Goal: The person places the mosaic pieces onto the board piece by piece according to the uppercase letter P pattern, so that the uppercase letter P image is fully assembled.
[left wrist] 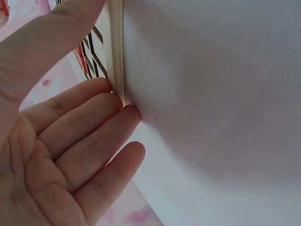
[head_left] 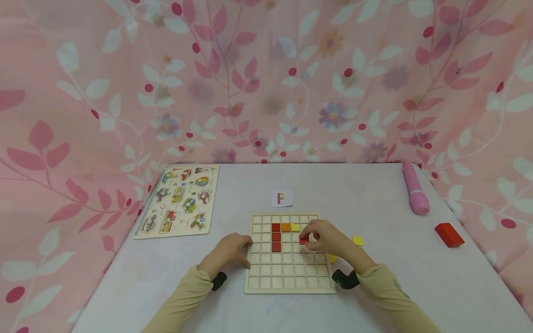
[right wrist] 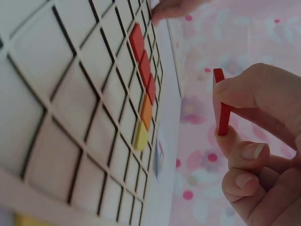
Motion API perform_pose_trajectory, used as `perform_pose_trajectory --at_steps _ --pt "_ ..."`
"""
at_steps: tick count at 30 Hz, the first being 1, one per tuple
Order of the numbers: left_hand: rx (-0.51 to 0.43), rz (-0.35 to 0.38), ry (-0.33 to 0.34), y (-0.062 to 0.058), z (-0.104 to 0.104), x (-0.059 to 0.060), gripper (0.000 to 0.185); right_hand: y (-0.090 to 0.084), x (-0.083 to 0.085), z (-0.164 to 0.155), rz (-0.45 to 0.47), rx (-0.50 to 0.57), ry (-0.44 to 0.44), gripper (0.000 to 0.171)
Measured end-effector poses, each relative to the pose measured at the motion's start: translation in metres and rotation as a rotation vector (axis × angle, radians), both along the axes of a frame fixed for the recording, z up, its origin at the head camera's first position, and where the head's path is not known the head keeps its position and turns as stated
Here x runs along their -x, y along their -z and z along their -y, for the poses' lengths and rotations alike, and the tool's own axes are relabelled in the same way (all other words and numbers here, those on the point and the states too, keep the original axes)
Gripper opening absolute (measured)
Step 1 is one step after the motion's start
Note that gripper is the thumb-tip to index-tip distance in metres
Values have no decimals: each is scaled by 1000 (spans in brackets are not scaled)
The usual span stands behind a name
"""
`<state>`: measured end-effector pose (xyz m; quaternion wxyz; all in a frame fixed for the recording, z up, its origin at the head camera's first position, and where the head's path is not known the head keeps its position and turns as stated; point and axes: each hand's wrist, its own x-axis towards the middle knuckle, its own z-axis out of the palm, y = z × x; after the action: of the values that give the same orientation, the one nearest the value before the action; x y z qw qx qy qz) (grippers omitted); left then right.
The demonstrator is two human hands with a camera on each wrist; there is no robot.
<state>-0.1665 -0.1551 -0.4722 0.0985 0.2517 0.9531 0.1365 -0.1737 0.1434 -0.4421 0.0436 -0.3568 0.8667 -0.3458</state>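
Note:
A wooden grid board [head_left: 270, 282] lies on the table. On it, three red square tiles [head_left: 276, 237] form a column, with an orange tile [head_left: 286, 227] and a yellow tile [head_left: 295, 227] to the right of the top one. My right hand [head_left: 326, 237] pinches another red tile [right wrist: 220, 101] between thumb and fingers, held above the board. My left hand [head_left: 231, 249] touches the board's left edge with its fingertips, the fingers fairly straight in the left wrist view. A small pattern card [head_left: 281, 198] showing a coloured grid lies behind the board.
A picture puzzle board [head_left: 187, 201] lies at the back left. To the right are a yellow tile [head_left: 358, 241], a red block [head_left: 449, 235] and a pink cylindrical object [head_left: 415, 189]. Another yellow piece [head_left: 333, 258] is partly hidden by the right forearm.

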Motion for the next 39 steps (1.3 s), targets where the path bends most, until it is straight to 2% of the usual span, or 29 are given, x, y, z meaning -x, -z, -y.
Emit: perform_pose_trajectory --at_steps 4,12,18,29,39 --pt "1 7 -1 0 0 0 56 9 -5 17 9 19 -51 13" --pt "-6 1 3 -2 0 -1 56 30 -9 50 -72 30 -173 7" --pt "-6 13 -9 -1 0 -1 56 40 -11 64 -15 10 -149 6" --pt "-12 20 -13 -1 -1 -1 56 41 -10 71 71 -103 -100 7" --pt "-24 22 -13 -1 1 -1 56 42 -9 71 59 -107 -102 9"
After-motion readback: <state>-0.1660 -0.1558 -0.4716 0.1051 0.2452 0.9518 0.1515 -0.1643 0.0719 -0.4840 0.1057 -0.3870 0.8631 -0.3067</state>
